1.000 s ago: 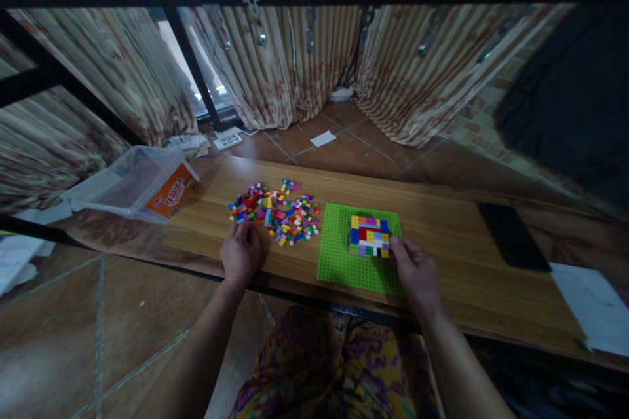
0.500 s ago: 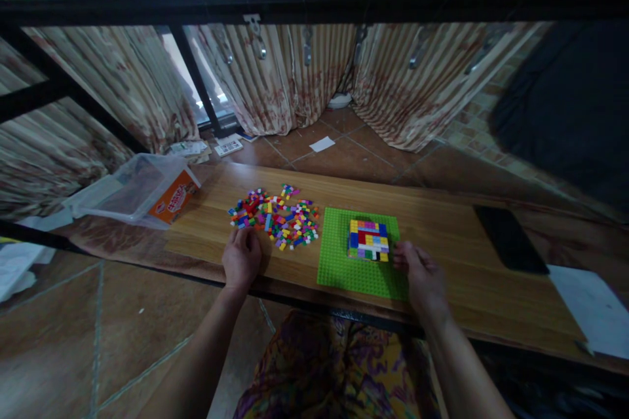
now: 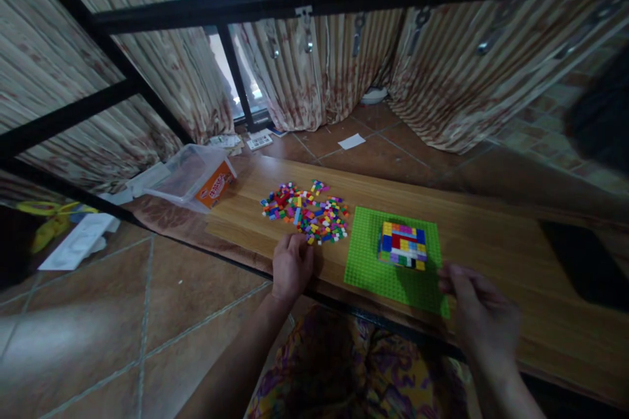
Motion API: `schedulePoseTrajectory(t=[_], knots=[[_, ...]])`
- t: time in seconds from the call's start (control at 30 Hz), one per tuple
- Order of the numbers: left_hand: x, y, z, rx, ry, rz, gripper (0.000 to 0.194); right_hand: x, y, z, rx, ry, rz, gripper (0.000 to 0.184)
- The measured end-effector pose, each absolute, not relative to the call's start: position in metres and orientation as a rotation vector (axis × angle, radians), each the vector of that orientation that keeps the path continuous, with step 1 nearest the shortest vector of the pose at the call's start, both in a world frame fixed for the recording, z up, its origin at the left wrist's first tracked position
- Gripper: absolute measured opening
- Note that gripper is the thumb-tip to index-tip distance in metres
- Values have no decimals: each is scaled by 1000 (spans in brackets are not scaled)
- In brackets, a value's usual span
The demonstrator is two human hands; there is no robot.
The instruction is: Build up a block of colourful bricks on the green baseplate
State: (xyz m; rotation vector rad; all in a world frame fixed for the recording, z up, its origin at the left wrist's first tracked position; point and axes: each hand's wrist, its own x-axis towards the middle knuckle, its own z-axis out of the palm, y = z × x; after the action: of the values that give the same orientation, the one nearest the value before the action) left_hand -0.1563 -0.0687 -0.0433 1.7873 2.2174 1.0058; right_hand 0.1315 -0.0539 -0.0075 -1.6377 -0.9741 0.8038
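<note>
On the green studded baseplate (image 3: 366,275) stands a block-shaped build of toy bricks (image 3: 403,244) in many colours. To its left, a pile of small loose toy bricks (image 3: 324,221) lies spread on the wooden board. My left hand (image 3: 293,268) rests at the pile's near edge, fingers curled in and closed, the tips close to a yellow brick (image 3: 310,240). Whatever those fingers hold is hidden. Beside the baseplate's right edge is my right hand (image 3: 484,304), thumb and fingers pinched together. I cannot make out anything between them. It is apart from the build.
A clear plastic box (image 3: 189,177) with an orange label stands at the board's left end. A dark flat object (image 3: 584,262) lies on the right. Black metal rails (image 3: 334,3) cross in front of striped curtains. White paper (image 3: 352,141) lies on the tiled floor behind.
The view has turned left, so everything sits further right. My left hand has slid rightward along the pile's near edge. My right hand stays beside the baseplate.
</note>
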Motion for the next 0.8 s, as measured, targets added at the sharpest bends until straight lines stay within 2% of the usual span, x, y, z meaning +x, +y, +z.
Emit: schedulePoseTrajectory(t=[0.3,0.63,0.8], knots=[[-151,-58,-42,1920,2310,744,17,125,-62,-13,-1675,-1020,883,36],[-153,-63,-44,1946,2295,801,14,125,-66,-20,-1642,-1054,947,38],[-139,-75,-30,1876,2095,928,12,112,-77,-23,-1607,-1093,1038,38]])
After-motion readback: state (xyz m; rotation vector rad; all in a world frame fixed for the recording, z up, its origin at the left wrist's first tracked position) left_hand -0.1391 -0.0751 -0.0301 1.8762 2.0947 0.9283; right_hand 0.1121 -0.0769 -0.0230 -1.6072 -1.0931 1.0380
